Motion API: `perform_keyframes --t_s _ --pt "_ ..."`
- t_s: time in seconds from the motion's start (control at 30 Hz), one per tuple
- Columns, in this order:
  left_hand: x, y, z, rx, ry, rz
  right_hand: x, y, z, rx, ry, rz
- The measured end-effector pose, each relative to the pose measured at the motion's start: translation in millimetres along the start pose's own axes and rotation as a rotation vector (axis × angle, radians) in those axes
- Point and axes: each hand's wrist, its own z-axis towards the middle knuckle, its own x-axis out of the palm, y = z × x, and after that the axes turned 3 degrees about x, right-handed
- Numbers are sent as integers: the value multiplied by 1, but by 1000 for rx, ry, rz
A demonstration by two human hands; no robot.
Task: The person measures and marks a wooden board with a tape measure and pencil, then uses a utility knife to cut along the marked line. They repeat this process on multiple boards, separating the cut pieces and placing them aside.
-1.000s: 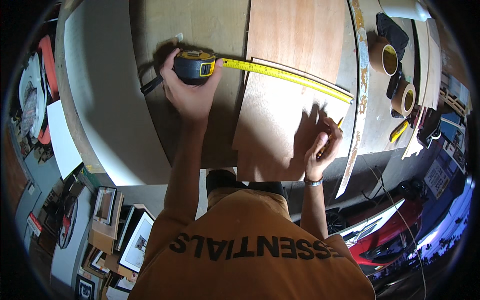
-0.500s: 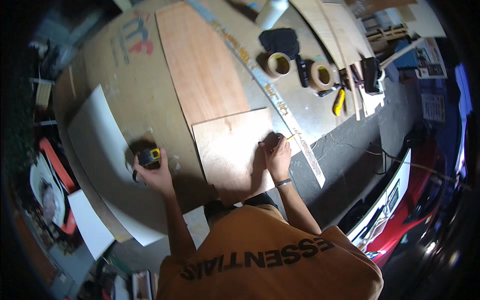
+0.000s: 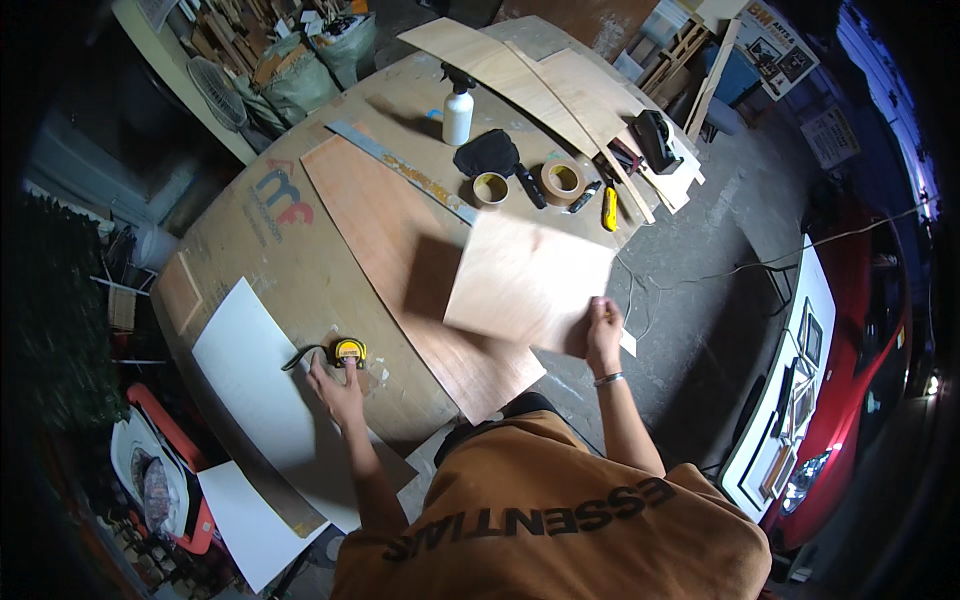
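Observation:
My right hand [image 3: 602,330] grips the right edge of a pale plywood piece [image 3: 520,275], lifted and tilted over a longer reddish plywood strip [image 3: 360,230] on the table. My left hand [image 3: 340,385] has its fingers apart at a yellow and black tape measure [image 3: 350,352], which sits with its tape retracted on the tabletop; whether the fingertips touch it is hard to tell. A white sheet [image 3: 250,380] lies beneath and left of my left hand. A metal straightedge [image 3: 390,163] runs diagonally behind the strip, partly hidden by the lifted piece.
On the table [image 3: 230,260] stand a spray bottle [image 3: 457,115], a black cloth [image 3: 487,152], two tape rolls [image 3: 562,180], a yellow cutter [image 3: 610,207] and plywood offcuts [image 3: 540,85]. Framed items [image 3: 800,390] on a white board and a red car [image 3: 868,420] are at right; a cable crosses there.
The view has widened to the far table. My right hand has raised the square plywood off the strip. The tape has retracted, and my left hand's fingers have loosened from the tape measure's case.

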Motion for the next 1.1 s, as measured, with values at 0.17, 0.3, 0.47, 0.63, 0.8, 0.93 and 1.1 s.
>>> perform_keyframes --t_s 0.17,0.3,0.47,0.63,0.8,0.93,1.1 --pt "-17 -17 -17 -104 -12 -190 -31 23 91 1 -15 466" --pt "-9 -55 -25 -165 86 -291 -10 41 191 21 -72 687" --pt "22 -146 -15 -110 169 -278 35 69 331 124 -209 679" --pt "99 -263 -6 -96 251 -503 71 77 473 167 -212 576" --pt "193 -360 16 117 512 -440 26 46 471 -372 -224 -384" --pt "289 -427 60 59 635 -656 -27 19 402 -355 57 -1017" --pt "426 -520 126 -261 598 -882 -39 20 395 -271 223 -999"
